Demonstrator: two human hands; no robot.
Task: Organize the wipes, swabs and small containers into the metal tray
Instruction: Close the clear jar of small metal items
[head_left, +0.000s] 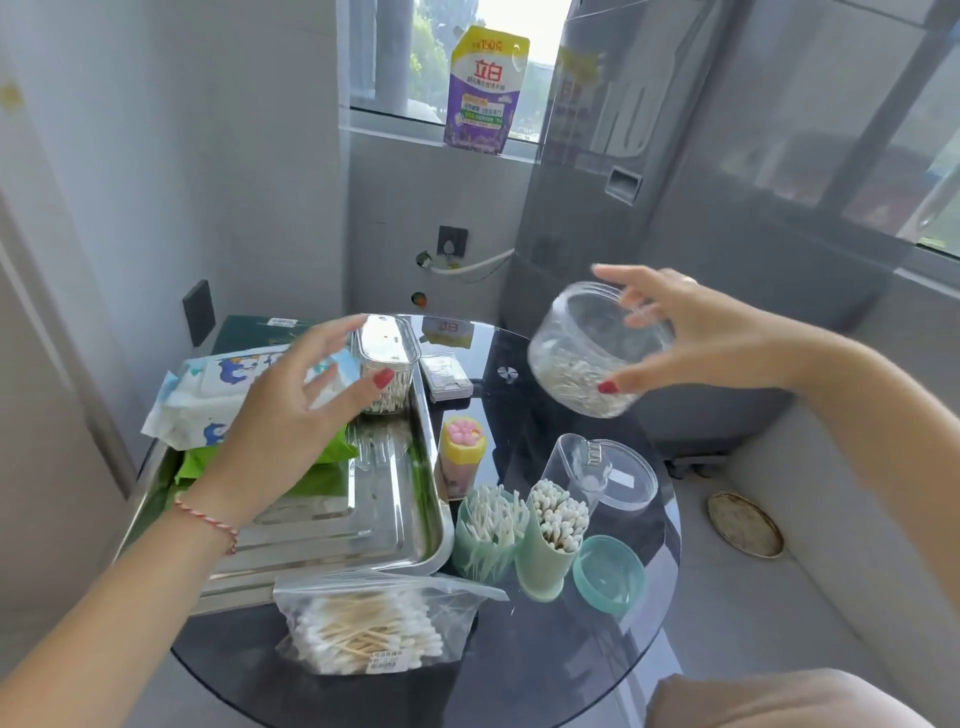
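The metal tray (363, 525) lies on the left of a round dark glass table. It holds a white and blue wipes pack (218, 395), a green pack (317, 478) and a clear rectangular box of swabs (387, 364) at its far right corner. My left hand (301, 410) hovers open over the tray beside that box. To the right, my right hand (691, 332) holds a clear round jar (592, 353) of small white items in the air above the table.
Right of the tray stand a yellow-pink holder (462, 457), two green cups of swabs (491, 535) (553, 535), a teal lid (608, 571) and a clear lidded container (602, 467). A bag of cotton swabs (374, 623) lies in front. A small box (447, 374) sits behind.
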